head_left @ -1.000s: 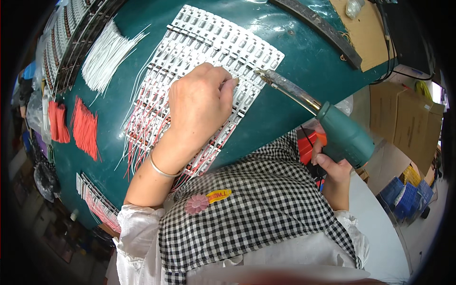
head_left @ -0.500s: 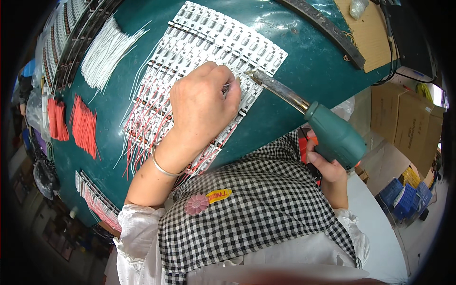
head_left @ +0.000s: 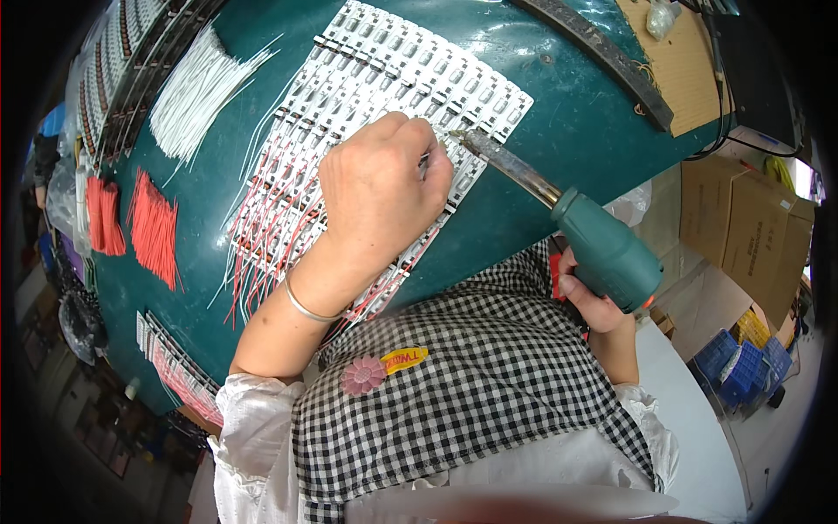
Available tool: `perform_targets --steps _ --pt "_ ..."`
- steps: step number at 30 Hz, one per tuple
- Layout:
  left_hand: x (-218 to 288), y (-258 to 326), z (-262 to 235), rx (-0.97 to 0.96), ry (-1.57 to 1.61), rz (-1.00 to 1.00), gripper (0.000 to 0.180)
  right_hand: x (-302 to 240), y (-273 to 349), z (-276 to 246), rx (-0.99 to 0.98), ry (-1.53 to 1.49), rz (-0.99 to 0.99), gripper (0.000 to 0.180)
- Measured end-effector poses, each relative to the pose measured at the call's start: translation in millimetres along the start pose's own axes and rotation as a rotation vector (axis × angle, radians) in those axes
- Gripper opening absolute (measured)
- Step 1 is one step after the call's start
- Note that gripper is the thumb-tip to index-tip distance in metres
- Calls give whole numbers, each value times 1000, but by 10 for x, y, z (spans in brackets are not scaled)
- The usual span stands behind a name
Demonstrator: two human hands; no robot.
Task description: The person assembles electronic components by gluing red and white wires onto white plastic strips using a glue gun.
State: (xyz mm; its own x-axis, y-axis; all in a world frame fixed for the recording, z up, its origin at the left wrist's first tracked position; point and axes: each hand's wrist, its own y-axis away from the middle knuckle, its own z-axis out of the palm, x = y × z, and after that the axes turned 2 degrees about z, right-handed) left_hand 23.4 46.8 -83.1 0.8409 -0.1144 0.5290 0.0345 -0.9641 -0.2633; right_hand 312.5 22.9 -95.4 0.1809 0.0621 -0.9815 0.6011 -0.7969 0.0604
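Observation:
My right hand (head_left: 598, 306) is wrapped round the handle of a green soldering gun (head_left: 608, 249). The gun's long metal barrel points up and left, and its tip sits beside the fingers of my left hand, over a panel of white circuit boards (head_left: 478, 80). My left hand (head_left: 384, 192) is closed in a pinch above the panel, knuckles up. What its fingertips grip is hidden behind the hand. Red and white wires (head_left: 262, 231) hang off the left and lower part of the panel, beside and under my left forearm.
On the green table (head_left: 524, 166) lie a bundle of white wires (head_left: 196, 100) and bundles of red wires (head_left: 154, 231). Stacked board strips (head_left: 179, 371) stand at the lower left. A dark curved bar (head_left: 602, 65) crosses the far right. Cardboard boxes (head_left: 742, 231) and blue bins (head_left: 742, 367) stand right.
The soldering gun and my right hand have shifted slightly up and left. My left hand has moved a little to the right, still pinched.

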Motion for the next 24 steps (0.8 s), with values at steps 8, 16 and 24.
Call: perform_targets --steps 8,16,24 --pt "14 -3 21 5 5 -1 12 -205 -93 50 205 -376 106 40" --pt "56 18 -21 -46 -21 -41 11 -362 -515 -71 443 -349 -102 58" --pt "19 80 -156 -68 -2 28 9 -473 -1579 -400 532 -427 -304 43"
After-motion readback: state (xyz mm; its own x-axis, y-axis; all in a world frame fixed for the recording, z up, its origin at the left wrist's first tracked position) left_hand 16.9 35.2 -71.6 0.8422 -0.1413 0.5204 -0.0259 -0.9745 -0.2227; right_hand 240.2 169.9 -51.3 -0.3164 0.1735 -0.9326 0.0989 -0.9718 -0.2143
